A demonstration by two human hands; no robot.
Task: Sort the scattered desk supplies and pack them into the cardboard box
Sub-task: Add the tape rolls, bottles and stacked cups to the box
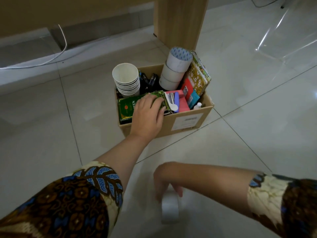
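The cardboard box (188,121) stands on the floor tiles, packed with supplies. My left hand (148,114) rests on a green tea box (126,109) lying at the box's near left, fingers curled over its top edge. A stack of paper cups (127,79) stands at the back left, and stacked tape rolls (175,69) lean at the back. Patterned notebooks (199,76) stand at the right side, with a pink box (183,103) and a stapler (173,102) in front. Low in the frame, my right hand (164,184) grips a blurred white roll (169,208).
A wooden desk leg (180,19) rises just behind the box. A white cable (56,54) runs along the floor at the left. A clear plastic chair mat (283,36) lies at the upper right. Glossy tiles surround the box.
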